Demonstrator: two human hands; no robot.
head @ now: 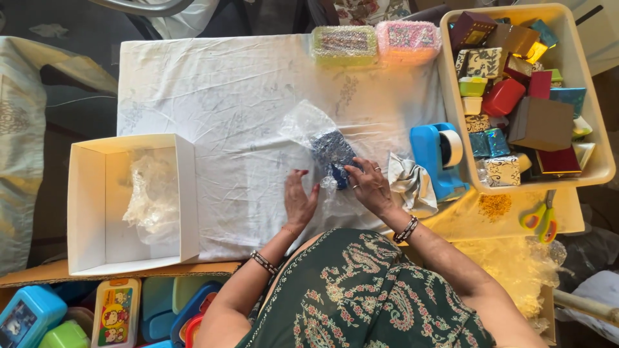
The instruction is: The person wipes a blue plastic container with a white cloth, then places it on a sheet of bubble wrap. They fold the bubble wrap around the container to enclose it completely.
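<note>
Right hand (369,185) fingers pressed flat on small blue box (334,156), pinning bubble wrap (308,132) over it; not closed around it. Left hand (299,201) flat, fingers extended, on wrap edge just left of box. Box judged light, rigid; wrap soft, slippery, springy. Best held by box sides through film. Tape dispenser (437,158) right of fingers; white carton (129,203) well left.

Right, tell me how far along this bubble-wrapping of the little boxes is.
Done: two wrapped bundles, one yellow-green and one pink, lie at the cloth's far edge. In hand: the left hand presses the bubble wrap flat while the right hand folds it over a blue box. Left: the cream tray is full of unwrapped boxes, and the white carton holds only loose wrap.
</note>
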